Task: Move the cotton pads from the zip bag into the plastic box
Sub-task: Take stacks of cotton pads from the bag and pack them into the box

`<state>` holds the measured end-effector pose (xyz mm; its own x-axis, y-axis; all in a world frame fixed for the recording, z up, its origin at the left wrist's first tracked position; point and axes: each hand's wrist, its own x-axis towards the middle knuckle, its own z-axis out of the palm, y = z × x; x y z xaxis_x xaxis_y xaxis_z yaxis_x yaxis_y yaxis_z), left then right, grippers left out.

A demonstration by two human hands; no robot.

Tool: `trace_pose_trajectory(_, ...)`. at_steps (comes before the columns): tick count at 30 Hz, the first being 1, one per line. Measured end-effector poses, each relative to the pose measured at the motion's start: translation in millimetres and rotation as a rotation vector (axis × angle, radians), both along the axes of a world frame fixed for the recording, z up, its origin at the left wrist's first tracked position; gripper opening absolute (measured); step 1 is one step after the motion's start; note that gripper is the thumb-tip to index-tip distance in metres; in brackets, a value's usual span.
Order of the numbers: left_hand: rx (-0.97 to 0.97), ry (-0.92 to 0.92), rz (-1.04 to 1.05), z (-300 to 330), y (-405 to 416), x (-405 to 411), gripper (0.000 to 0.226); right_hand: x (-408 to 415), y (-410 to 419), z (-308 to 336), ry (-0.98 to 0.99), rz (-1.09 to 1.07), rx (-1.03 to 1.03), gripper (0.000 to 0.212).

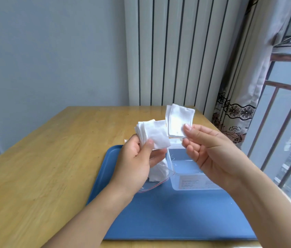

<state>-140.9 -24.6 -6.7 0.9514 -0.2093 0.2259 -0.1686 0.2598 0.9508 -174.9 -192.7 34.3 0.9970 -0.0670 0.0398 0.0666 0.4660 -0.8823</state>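
Two stacks up | your left hand (137, 158) is pinching a cotton pad stack (152, 136) | your right hand (210, 151) fingers are pinching a few pads (179, 120) at 12 o'clock of the plastic box (185, 183)

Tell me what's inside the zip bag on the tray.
Inside the zip bag, lying on the blue tray, some white cotton pads remain, bunched near the left hand. That hand and wrist cover part of the bag, so the count cannot be told.

We see our left hand (137, 158) and right hand (210, 154) bare, forearms uncovered to the frame's edge, no sleeves, short plain fingernails.
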Motion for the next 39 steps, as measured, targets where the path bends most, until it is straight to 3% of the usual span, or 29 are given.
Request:
trace_pose_trajectory(6, -0.004, 0.036, -0.16, 5.4, -3.3, -7.2, 0.029, 1.8, 12.3, -12.1, 0.007, -0.069, -0.273, 0.032)
trace_pose_trajectory(15, -0.033, 0.069, -0.159, 6.5, -1.1, -5.2, 0.034, 1.9, 13.9, -11.9, -0.05, -0.166, -0.402, 0.013)
trace_pose_trajectory(22, -0.043, 0.068, -0.186, 8.1, -1.9, -6.7, 0.029, 3.8, 13.1, -13.8, -0.071, -0.224, -0.522, 0.021)
trace_pose_trajectory(30, -0.081, 0.161, -0.181, 8.6, -3.7, -8.2, 0.028, 4.2, 10.8, -18.9, -0.498, -0.549, -0.693, 0.012)
trace_pose_trajectory(34, -0.274, 0.299, -0.252, 16.0, -3.5, -11.7, 0.028, 1.6, 13.7, -19.7, -0.596, -0.565, -0.609, 0.014)
trace_pose_trajectory(39, -0.363, 0.384, -0.312, 18.6, -5.4, -14.2, 0.031, 0.4, 11.4, -13.7, -0.494, -0.491, -0.381, 0.008)
